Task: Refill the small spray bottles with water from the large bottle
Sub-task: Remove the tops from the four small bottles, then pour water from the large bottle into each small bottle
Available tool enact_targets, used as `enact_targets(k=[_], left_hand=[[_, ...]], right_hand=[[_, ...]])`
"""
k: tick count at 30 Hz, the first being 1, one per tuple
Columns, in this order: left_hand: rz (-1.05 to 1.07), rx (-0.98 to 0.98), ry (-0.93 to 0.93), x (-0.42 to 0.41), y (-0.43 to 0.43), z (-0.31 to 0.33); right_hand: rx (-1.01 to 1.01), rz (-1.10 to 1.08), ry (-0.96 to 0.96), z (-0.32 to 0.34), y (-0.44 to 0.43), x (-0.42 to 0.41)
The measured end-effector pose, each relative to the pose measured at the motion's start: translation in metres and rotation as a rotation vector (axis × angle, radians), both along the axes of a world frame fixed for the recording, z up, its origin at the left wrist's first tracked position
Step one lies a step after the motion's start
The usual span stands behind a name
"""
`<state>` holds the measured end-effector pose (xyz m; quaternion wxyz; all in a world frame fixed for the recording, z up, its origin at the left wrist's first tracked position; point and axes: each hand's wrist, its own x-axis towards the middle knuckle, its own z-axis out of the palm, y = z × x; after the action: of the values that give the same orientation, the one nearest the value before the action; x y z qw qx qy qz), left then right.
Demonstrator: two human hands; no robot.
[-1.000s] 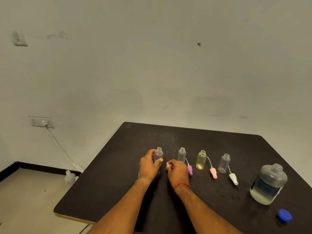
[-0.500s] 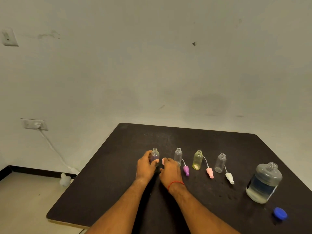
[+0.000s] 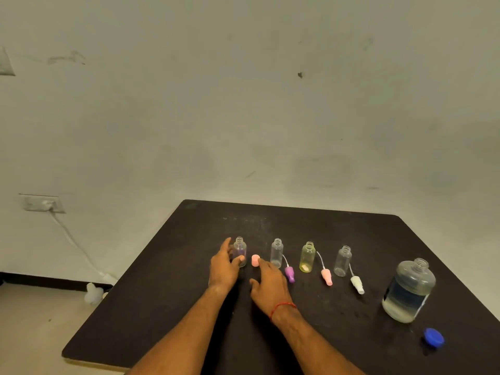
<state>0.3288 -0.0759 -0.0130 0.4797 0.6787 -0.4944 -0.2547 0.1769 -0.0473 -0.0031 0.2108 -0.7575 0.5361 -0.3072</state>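
On dark table (image 3: 189, 293), head view: left hand (image 3: 223, 269) wrapped round purple bottle (image 3: 240, 249), upright, uncapped, thumb across front. Right hand (image 3: 270, 285) loose, fingers straight, index tip touching pink cap (image 3: 255, 259) just beside. Large bottle (image 3: 408, 290) far right, part full, open; blue lid (image 3: 433, 337) near.
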Motion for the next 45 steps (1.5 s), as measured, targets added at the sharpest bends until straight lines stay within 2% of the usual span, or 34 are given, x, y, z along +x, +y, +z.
enact_targets(k=[6,13,19,24,29,38,45], left_hand=[[0.069,-0.082,0.109,-0.006,0.017,0.005],[0.236,-0.386,-0.047,-0.035,0.05,0.019],[0.166,-0.565,-0.038,-0.082,0.07,0.03],[0.011,-0.555,0.023,-0.125,0.073,0.033],[-0.11,-0.443,0.105,-0.163,0.071,0.03],[-0.175,-0.313,0.109,-0.214,0.056,0.025],[-0.169,-0.166,0.088,-0.238,0.033,0.026]], right_hand=[[-0.06,-0.007,-0.04,0.002,0.004,-0.013],[-0.172,-0.041,-0.165,0.009,0.016,-0.044],[-0.249,-0.134,-0.316,0.022,0.027,-0.085],[-0.26,-0.192,-0.383,0.033,0.034,-0.122],[-0.28,-0.223,-0.419,0.039,0.045,-0.156],[-0.252,-0.319,-0.489,0.036,0.055,-0.212],[-0.4,-0.486,-0.507,0.034,0.062,-0.24]])
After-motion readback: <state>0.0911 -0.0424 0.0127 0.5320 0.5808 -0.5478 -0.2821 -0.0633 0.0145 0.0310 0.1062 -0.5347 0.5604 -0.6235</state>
